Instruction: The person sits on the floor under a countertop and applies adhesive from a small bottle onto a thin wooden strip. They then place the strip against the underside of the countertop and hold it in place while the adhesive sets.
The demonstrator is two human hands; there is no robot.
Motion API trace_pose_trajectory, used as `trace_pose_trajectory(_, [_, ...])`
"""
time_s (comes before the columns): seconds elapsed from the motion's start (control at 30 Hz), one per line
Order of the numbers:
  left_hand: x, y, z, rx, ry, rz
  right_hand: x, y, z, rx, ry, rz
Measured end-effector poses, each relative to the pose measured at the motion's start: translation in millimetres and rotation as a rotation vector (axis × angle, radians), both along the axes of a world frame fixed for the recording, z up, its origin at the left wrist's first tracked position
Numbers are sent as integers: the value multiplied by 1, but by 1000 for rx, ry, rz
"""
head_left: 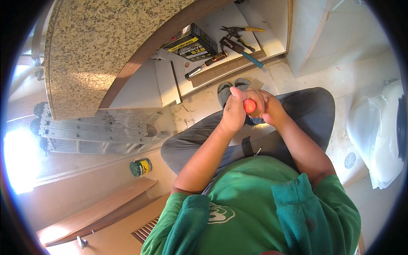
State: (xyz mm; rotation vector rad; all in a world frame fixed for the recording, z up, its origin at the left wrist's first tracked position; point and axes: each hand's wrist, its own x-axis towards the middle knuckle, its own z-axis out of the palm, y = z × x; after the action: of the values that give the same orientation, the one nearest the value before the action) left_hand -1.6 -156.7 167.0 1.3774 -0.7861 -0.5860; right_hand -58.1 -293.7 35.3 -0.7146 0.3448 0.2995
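I sit with both hands together in front of my lap. My left hand (233,114) and my right hand (273,109) are closed around an object with a round red end (249,106). The rest of it is hidden by my fingers, so I cannot make out its kind. My left thumb points up and away from me. Just beyond my hands, a pair of dark slippers (229,88) shows at the foot of a low cabinet.
On the cabinet's floor lie a hammer (242,52), yellow-handled snips (238,32) and an orange-and-black-handled tool (207,64), beside a dark box (192,43). A granite counter (85,55) overhangs at left. A metal ladder (97,132), a can (140,167) and plastic-wrapped white fixture (374,131) stand around me.
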Motion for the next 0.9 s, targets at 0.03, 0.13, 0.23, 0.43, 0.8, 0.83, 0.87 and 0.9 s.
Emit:
trace_pose_trajectory(0.03, [1,1,2,-8,-23,-55,-1,-1,-2,44,-8,32])
trace_pose_trajectory(0.13, [0,3,-6,-68,133,-109,-2,-3,-2,100,-20,114])
trace_pose_trajectory(0.23, [-9,-2,12,86,10,-62,-2,-4,-8,-79,-289,17])
trace_pose_trajectory(0.43, [-26,-6,-2,139,-246,274,-5,-9,-24,-540,-489,-81])
trace_pose_trajectory(0.8, [-37,-12,-5,109,-288,170,-5,0,-28,-217,-553,-366])
trace_pose_trajectory(0.83, [-38,-12,-5,120,-329,168,-6,0,-29,-332,-586,-365])
trace_pose_trajectory(0.87, [-38,-13,-4,125,-343,169,-6,1,-30,-315,-614,-392])
trace_pose_trajectory(0.9, [-38,-12,-3,130,-357,170,-6,2,-23,-298,-644,-417])
